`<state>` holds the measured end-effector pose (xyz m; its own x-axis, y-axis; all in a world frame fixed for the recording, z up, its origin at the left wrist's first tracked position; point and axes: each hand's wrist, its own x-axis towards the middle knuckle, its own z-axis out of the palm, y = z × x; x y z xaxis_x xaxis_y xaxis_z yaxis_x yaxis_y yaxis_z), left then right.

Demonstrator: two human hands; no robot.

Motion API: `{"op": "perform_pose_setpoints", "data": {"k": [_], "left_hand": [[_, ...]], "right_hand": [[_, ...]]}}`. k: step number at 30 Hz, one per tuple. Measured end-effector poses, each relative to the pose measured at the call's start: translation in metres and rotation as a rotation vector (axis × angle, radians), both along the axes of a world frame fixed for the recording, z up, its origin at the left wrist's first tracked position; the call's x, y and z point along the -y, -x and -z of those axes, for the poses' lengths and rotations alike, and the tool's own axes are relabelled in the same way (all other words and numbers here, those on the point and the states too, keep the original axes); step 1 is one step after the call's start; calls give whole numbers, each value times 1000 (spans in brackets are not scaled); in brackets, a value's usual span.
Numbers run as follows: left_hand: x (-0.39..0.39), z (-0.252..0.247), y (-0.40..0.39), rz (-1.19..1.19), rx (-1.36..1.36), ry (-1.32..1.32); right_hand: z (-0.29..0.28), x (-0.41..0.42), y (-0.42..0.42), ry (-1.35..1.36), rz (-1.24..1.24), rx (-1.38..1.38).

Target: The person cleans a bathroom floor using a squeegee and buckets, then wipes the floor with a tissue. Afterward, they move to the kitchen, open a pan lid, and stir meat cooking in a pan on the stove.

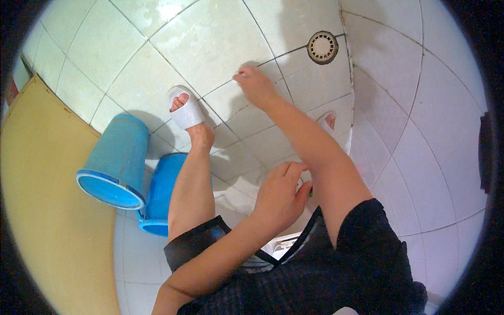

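Observation:
My right hand (254, 86) reaches out over the tiled floor (189, 51) with its fingers curled inward. Its fingertips are blurred, and whether anything small is between them does not show. My left hand (280, 193) is beside my right forearm, near the elbow. A gap shows between its bent fingers and the thumb, with nothing seen in it. By the thumb tip, a small green thing (311, 193) is mostly hidden behind the forearm. Below the hands, my left foot wears a white slide sandal (189, 114). The right foot is largely covered by the arm.
A blue plastic bucket (116, 161) lies tipped at the left, beside a second blue bucket (157, 197) partly behind my leg. A yellow panel (55, 189) borders that side. A round floor drain (322, 47) sits near the tiled wall (393, 90) on the right.

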<state>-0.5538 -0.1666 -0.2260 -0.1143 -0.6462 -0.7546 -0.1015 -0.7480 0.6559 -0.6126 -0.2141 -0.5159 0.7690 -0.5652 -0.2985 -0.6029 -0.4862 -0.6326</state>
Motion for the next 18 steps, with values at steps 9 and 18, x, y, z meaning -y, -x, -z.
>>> {"op": "perform_pose_setpoints", "data": {"k": [9,18], "left_hand": [[2,-6,-4,9,-1,-51],[4,-3,-6,9,-5,-35]], "right_hand": [[0,21,96,276,-4,-233],[19,-22,130,202,1075,-444]]}}
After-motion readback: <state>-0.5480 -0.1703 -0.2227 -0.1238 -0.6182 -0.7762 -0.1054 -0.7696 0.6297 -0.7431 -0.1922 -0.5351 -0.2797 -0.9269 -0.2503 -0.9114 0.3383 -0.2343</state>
